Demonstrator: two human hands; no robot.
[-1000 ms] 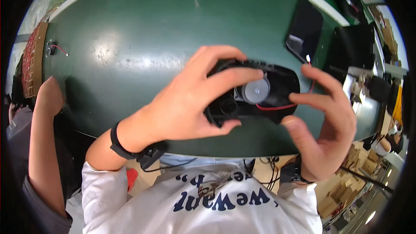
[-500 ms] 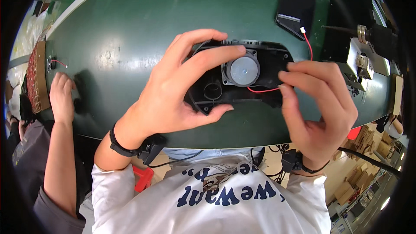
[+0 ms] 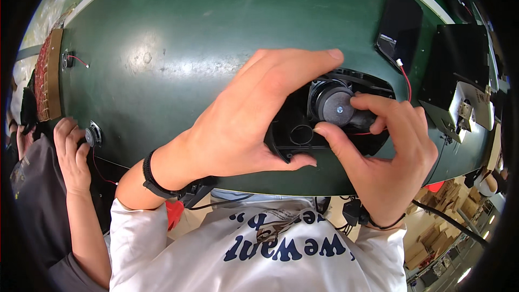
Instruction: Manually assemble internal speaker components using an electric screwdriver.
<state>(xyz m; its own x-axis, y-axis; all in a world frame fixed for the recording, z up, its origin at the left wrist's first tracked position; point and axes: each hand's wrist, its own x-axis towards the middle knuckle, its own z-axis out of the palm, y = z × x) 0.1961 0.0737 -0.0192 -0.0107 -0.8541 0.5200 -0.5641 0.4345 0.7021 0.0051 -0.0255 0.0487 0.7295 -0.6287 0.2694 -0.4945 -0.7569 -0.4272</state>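
A black plastic housing is held above the green table, tilted. My left hand grips it from the left, fingers over its far edge and thumb along its near edge. A round dark speaker with a square metal frame sits in the middle of the housing, its back facing up. My right hand has its thumb and index finger on the near and right sides of the speaker. Part of a red wire shows beside the right fingers. Whether the speaker is fully seated cannot be seen.
At the far right lies a black panel, a red wire with white plug beside it. A metal fixture stands further right. On the left, a co-worker's hand holds another speaker near a cardboard box.
My hands and the housing have shifted right. My right hand has gone from the red wire at the housing's right side onto the speaker. The co-worker's hand now has a speaker.
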